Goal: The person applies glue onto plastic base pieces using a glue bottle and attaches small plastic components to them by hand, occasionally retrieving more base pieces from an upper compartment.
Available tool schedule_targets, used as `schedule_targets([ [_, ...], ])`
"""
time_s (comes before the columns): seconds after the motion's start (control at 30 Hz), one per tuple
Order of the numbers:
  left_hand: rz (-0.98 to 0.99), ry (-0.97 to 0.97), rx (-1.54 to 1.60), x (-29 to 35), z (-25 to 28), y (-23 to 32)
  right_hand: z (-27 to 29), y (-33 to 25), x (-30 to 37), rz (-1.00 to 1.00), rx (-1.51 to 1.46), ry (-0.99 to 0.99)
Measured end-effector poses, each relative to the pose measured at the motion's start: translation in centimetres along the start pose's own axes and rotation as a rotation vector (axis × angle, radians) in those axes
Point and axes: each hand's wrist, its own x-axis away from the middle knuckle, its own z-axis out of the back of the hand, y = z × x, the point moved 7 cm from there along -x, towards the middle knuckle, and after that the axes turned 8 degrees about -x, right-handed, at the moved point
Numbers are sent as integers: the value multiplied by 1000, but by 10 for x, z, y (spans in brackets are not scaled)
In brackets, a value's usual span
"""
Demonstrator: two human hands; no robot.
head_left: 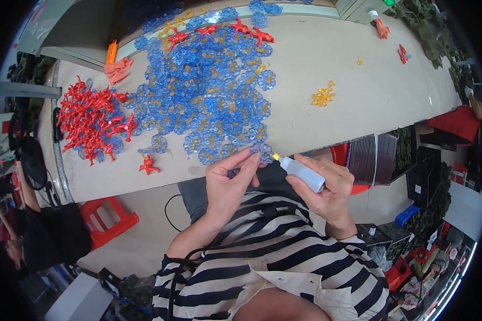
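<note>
No legible text, labels, brands, numbers or signs in view; any print too small or blurred.

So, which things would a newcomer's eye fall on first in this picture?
Probably the large heap of translucent blue pieces on the table, above and left of the picture's centre, with bright red pieces piled farther left. Next, just below centre, the right grip holds a pale squeeze bottle, its yellow tip close to a small translucent piece at the left grip.
</note>
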Motion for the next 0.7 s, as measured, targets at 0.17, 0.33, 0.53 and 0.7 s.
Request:
schedule_targets([
  [0.17, 30, 17, 1, 0, 2, 1, 10, 12, 3, -116, -79, 71],
  [0.33, 60, -35, -3, 2, -5, 4, 15, 53, -4, -292, -350, 312],
  [0.53, 105, -82, -35, 5, -14, 0, -1, 75, -28, -213, -140, 279],
  [0.7, 109, -108, -39, 4, -16, -4, -5, 62, -39, -139, -84, 184],
])
